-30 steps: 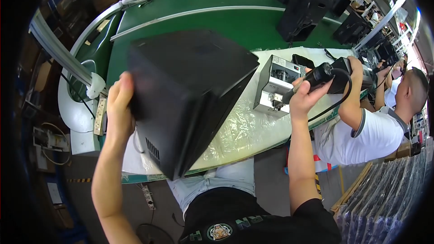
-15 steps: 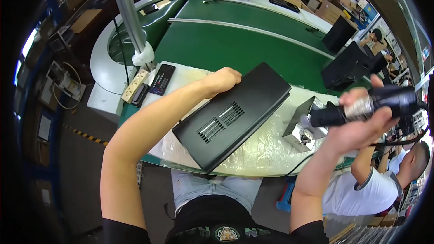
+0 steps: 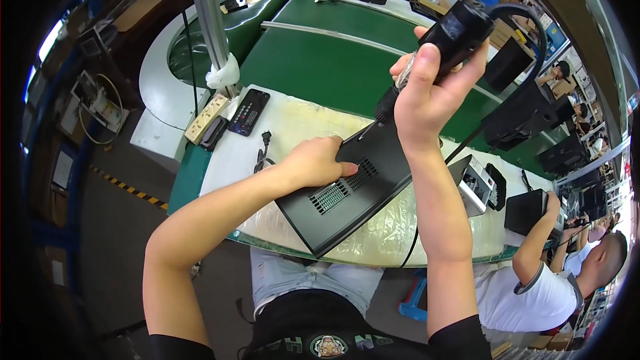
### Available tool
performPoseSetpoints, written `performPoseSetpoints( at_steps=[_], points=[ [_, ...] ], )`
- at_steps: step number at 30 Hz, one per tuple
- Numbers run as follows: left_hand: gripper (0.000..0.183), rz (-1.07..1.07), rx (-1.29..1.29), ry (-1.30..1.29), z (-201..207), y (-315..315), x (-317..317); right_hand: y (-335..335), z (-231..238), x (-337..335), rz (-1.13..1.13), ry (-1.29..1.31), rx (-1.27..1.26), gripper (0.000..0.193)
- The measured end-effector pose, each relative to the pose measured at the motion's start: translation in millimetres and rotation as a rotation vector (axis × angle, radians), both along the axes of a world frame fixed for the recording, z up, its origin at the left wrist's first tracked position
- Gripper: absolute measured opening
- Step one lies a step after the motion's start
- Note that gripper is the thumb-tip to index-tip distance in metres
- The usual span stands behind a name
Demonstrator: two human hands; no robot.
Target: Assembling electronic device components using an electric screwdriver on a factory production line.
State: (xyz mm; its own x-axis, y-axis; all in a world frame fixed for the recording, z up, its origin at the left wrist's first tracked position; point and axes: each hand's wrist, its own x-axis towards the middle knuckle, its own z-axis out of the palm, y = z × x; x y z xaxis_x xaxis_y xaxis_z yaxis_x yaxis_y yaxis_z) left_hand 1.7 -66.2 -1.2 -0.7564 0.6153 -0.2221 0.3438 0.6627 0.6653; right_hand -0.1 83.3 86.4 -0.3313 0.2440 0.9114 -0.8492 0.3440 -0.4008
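On the padded tabletop lies a flat black case [image 3: 333, 227] with two slotted vents, set at an angle. My left hand [image 3: 313, 161] grips its far-left edge, thumb on the top face beside the vents. Wrapped in my right hand [image 3: 427, 97] is a corded black electric screwdriver [image 3: 457, 30], tilted so its thin bit points down-left at the case's far edge. Whether the bit touches the case, or carries a screw, I cannot tell. A small silver-and-black device [image 3: 475, 190] stands right of the case, partly behind my right forearm.
A phone [image 3: 249, 112] and a power strip [image 3: 207, 119] lie at the left by a metal post [image 3: 212, 20]. A cable with a plug [image 3: 265, 143] lies behind my left wrist. Beyond runs a green conveyor [image 3: 320, 60]. A co-worker [image 3: 540, 287] sits at right.
My right hand has swung left with the electric screwdriver, from over the small silver-and-black device to the case's far edge. My left thumb now lies on the case's top.
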Motion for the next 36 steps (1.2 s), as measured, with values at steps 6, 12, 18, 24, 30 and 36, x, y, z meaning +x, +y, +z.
performPoseSetpoints(
  at_steps=[6, 12, 18, 24, 30, 36],
  points=[
    [0.048, -0.004, -0.018, 0.005, -3, -2, 0, -5, -16, -8, 0.047, -0.055, 0.016, 0.062],
    [0.051, -0.003, -0.003, 0.02, -7, -2, 1, -4, -17, -11, 0.1, -0.119, -0.035, 0.074],
    [0.053, -0.011, -0.018, 0.053, -6, -3, 2, -4, -18, -11, 0.086, -0.14, -0.04, 0.076],
    [0.057, -0.039, -0.044, 0.052, -1, -3, 3, -10, -18, -14, 0.063, -0.115, -0.007, 0.064],
    [0.057, -0.053, -0.04, 0.06, 0, -4, 2, -7, -22, -15, 0.065, -0.13, -0.061, 0.074],
    [0.054, -0.035, -0.024, 0.097, -6, -4, 5, -11, -24, -14, 0.084, -0.14, -0.065, 0.074]
  ],
)
